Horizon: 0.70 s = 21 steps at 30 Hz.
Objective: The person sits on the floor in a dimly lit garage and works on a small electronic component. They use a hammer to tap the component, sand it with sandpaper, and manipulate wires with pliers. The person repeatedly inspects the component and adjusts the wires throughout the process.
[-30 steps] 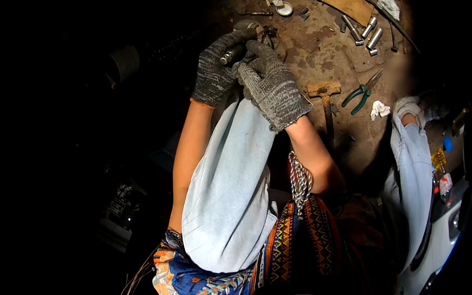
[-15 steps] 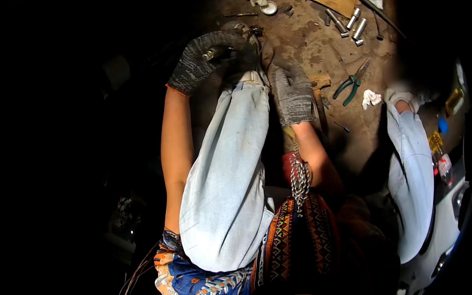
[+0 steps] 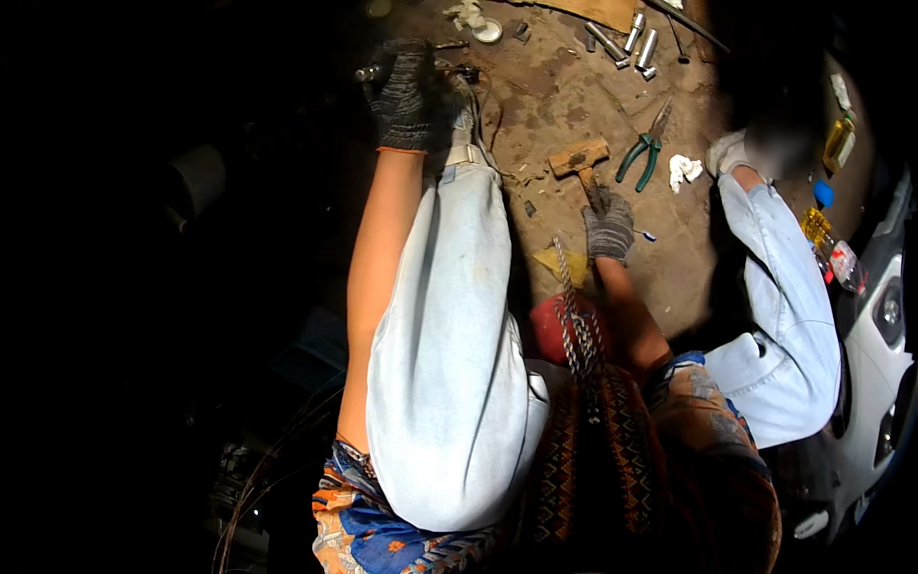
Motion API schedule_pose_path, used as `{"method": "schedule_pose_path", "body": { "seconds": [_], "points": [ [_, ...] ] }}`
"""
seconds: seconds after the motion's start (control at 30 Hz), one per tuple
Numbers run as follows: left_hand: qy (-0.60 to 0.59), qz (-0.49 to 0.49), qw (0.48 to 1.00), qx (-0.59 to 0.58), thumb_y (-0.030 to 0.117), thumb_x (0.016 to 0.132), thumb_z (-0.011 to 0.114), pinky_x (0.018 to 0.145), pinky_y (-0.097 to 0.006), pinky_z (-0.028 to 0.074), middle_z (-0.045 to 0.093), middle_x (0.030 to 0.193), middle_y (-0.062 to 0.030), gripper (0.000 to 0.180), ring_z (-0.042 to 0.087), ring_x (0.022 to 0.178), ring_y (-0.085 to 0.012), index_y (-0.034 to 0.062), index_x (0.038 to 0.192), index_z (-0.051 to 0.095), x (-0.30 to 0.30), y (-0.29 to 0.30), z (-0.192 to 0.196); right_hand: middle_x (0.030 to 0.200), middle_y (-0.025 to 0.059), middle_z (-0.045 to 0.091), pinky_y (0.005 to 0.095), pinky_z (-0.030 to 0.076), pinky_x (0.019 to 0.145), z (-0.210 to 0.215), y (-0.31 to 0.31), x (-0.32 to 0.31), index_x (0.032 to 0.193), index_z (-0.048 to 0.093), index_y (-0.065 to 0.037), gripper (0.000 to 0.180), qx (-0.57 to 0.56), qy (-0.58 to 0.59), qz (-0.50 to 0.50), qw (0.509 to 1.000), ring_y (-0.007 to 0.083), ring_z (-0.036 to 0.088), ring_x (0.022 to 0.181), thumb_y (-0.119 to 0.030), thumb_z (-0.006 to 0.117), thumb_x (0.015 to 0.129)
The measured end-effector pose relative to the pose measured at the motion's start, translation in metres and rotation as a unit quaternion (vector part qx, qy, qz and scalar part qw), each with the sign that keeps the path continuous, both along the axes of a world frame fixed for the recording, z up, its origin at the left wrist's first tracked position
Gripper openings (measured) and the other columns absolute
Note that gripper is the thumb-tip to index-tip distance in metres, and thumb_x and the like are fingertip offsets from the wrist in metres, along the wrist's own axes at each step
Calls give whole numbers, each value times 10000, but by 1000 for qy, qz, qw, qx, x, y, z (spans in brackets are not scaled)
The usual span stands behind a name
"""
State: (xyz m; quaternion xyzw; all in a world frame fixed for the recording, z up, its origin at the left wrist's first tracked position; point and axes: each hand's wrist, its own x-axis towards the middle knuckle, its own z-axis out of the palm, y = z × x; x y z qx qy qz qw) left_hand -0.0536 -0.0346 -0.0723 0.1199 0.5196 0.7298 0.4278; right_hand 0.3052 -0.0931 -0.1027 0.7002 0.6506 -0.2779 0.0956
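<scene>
My left hand (image 3: 405, 100), in a dark grey knit glove with an orange cuff, is closed around a metal rod-like piece (image 3: 365, 74) whose shiny end sticks out on its left. What lies under that hand, beside my shoe, is lost in shadow. Further right, my right hand (image 3: 609, 230) in a grey knit glove is closed on the handle of a hammer (image 3: 579, 160). The hammer's blocky, brownish head rests on the ground, pointing away from me. Just right of it lie pliers (image 3: 642, 153) with green handles, jaws slightly apart.
Several metal sockets (image 3: 646, 53) lie at the far right by a cardboard piece (image 3: 598, 10). A crumpled white scrap (image 3: 685, 172) sits beyond the pliers. Near my right arm is a red object (image 3: 550, 330). Bottles (image 3: 841, 263) and a white vehicle part (image 3: 875, 364) stand right.
My right hand has moved from beside the shoe back to the right, onto the hammer handle. My left hand has turned, its metal piece now pointing left. The view has shifted right.
</scene>
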Motion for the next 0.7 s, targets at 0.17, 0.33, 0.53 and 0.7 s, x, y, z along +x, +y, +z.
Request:
{"method": "schedule_pose_path", "body": {
  "seconds": [0.17,0.33,0.53,0.7],
  "points": [
    [-105,-17,988,108,291,872,438,802,-379,461,548,984,-77,273,526,927,-203,58,976,535,-15,-8,-43,974,208,572,419,419,836,1,6,10,1077,532,-29,463,-30,27,36,999,368,530,949,-262,696,713],
    [-148,-14,981,127,2,804,593,673,-292,487,558,785,23,68,526,769,-118,69,813,589,-9,3,-13,1184,241,485,364,423,861,1,-4,11,1189,404,68,540,-17,19,115,993,321,507,1067,-224,636,798],
    [164,-163,969,83,72,795,639,673,-279,498,647,866,-51,127,604,756,-136,37,916,651,-24,6,4,1103,198,567,314,436,824,52,20,-34,1159,454,75,504,-142,151,-135,969,242,561,987,-218,650,799],
    [248,-202,947,31,64,789,644,661,-262,485,642,826,-30,116,592,734,-122,23,897,652,-22,19,12,949,224,604,349,439,771,66,32,-37,1031,554,57,420,-136,146,-119,973,298,588,876,-310,594,831]
  ]
}}
